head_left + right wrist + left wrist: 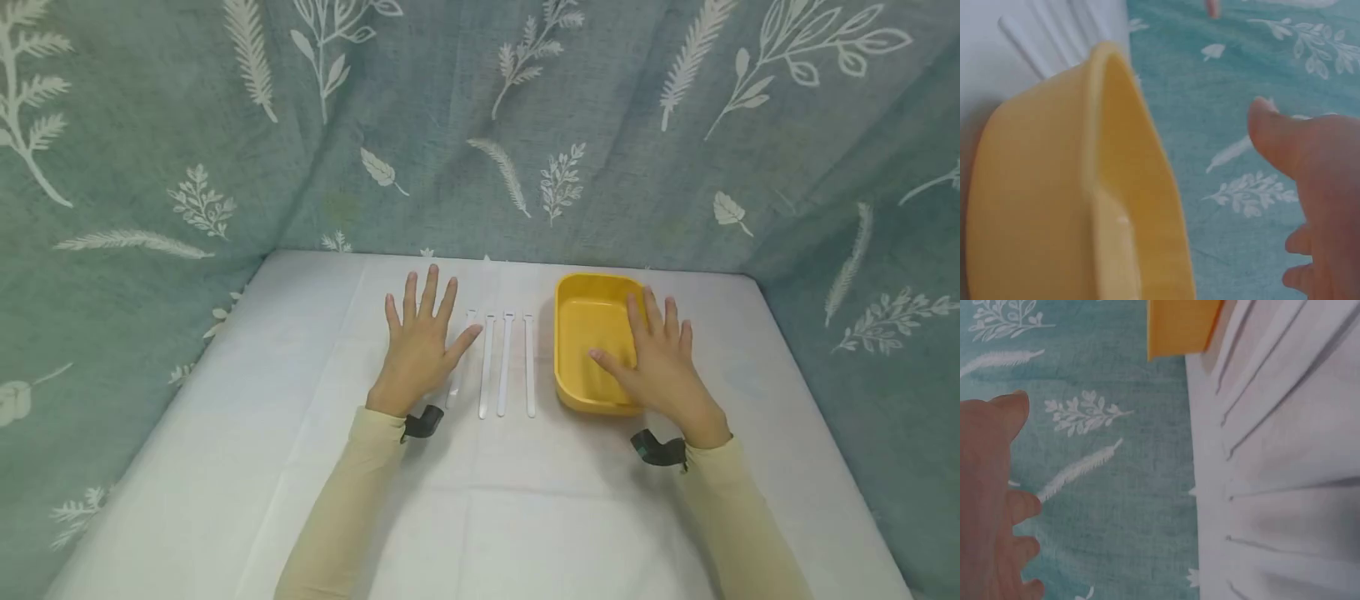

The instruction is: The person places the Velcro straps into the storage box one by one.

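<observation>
Several slim white plastic strips [506, 367], each with a small slotted head at the far end, lie roughly side by side on the white cloth. My left hand [422, 350] hovers over the left end of this row, fingers spread, its thumb overlapping the leftmost strips in the head view. To the right of the strips stands a yellow rectangular tub [581, 333] with nothing inside. Spread above its right side is my right hand [667, 367], hiding part of the rim. Neither hand holds anything. The right wrist view shows the tub's wall [1029, 187] beside the hand [1329, 187].
A white cloth [525, 533] covers the table. Green-blue curtains [420, 150] with white leaf prints hang behind it and along both sides. Each wrist carries a small black camera mount [423, 422] near the sleeve cuff.
</observation>
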Demonstrator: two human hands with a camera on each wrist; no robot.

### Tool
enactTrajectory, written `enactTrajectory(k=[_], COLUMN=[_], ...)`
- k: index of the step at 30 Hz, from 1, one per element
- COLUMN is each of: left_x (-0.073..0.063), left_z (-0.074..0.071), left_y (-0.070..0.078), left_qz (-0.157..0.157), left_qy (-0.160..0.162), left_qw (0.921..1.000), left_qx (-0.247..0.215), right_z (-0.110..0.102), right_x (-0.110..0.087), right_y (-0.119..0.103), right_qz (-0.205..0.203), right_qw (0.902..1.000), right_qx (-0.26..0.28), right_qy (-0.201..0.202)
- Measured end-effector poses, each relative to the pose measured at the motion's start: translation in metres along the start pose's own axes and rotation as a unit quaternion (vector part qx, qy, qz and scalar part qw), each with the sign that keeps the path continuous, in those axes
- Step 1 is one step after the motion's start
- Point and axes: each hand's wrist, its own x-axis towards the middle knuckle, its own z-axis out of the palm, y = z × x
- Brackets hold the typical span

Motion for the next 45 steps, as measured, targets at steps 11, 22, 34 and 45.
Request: enactTrajectory(k=[11, 22, 34, 45], left_x=[-0.008, -0.011, -0.012, -0.011], left_z=[-0.020, -0.022, -0.010, 0.006], left_y=[-0.039, -0.069, -0.083, -0.094], left_qz=[-0.057, -0.105, -0.182, -0.213], left_qy=[0.010, 0.023, -0.009, -0.037], left_qw=[0.9940, 0.9813, 0.9621, 0.9531], left_qx=[-0.092, -0.160, -0.202, -0.211], right_z=[-0.020, -0.015, 0.004, 0.014], right_x=[-0.006, -0.012, -0.008, -0.010], right_y=[0.025, 0.053, 0.074, 0.078], right_qz=[0.001, 0.051, 0.050, 0.072], right_qw=[0.9909, 0.9758, 0.9573, 0.9529], right_qx=[0.135, 0.211, 0.273, 0.268], right_qy=[-0.004, -0.027, -0.081, -0.124])
